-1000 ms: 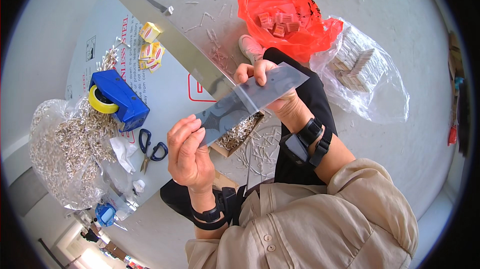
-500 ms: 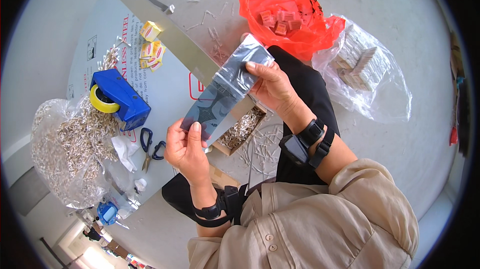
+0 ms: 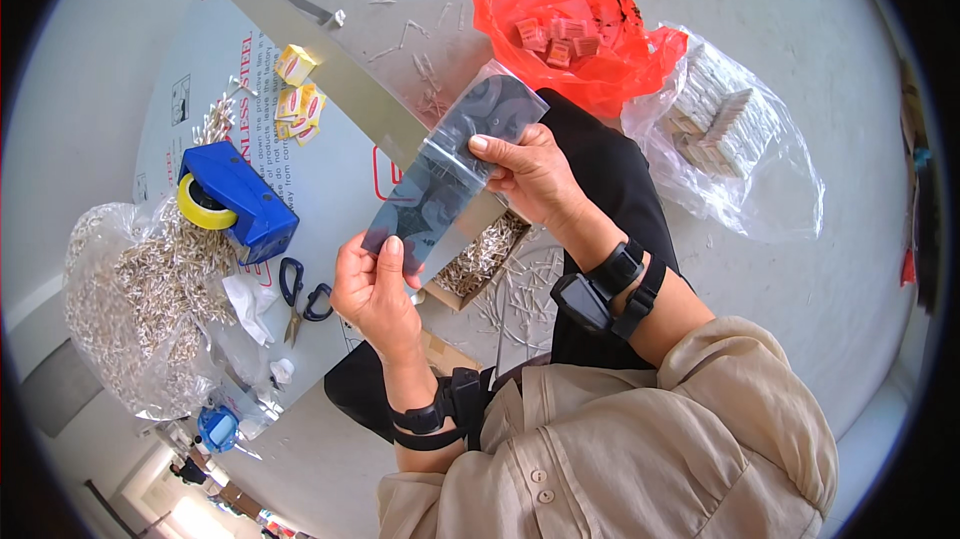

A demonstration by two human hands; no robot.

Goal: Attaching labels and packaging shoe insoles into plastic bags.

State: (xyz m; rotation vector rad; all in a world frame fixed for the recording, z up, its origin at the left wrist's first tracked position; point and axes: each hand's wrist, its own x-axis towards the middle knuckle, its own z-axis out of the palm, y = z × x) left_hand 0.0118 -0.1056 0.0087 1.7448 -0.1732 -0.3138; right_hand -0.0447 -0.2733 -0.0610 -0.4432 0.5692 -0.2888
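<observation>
Both hands stretch a strip of bluish, see-through plastic film (image 3: 430, 189) at a slant above the table's edge. My left hand (image 3: 378, 289) pinches its lower end between thumb and fingers. Further up, my right hand (image 3: 535, 174) grips the strip's right edge, thumb on top. Light glints along a crease across the film's middle. Partly covered by the strip and hands, an open cardboard box (image 3: 462, 301) of small pale sticks sits below.
On the table (image 3: 330, 179) at left are a blue tape dispenser (image 3: 262, 214), scissors (image 3: 292, 314), small yellow boxes (image 3: 298, 104) and a clear bag of sticks (image 3: 150, 309). A red plastic bag (image 3: 500, 9) and a clear bag of white packs (image 3: 715, 129) lie on the right.
The film's upper part has turned, showing a darker, flatter face with less glare. My right hand has shifted slightly left and down its edge; my left hand keeps its pinch.
</observation>
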